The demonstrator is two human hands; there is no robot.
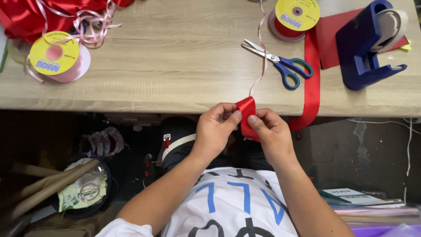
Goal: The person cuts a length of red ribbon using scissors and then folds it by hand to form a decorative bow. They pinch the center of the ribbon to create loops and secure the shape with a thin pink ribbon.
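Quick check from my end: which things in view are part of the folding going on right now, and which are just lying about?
In use:
- left hand and right hand, pinching a folded red ribbon
- red ribbon spool feeding it
- thin pink ribbon trailing down to the fold

Lying about:
- scissors
- blue tape dispenser
- pink ribbon spool
- red paper sheet

A craft or gift-wrapping workspace. Beyond the pinch on the red ribbon (246,115) lies a wooden table (175,57) with ribbon spools (297,15), scissors (280,62) and a blue tape dispenser (366,48) to its right. Far left of the pinch sit a pink spool (57,57) and red fabric (26,15); paper rolls (48,186) stand below, on the floor.
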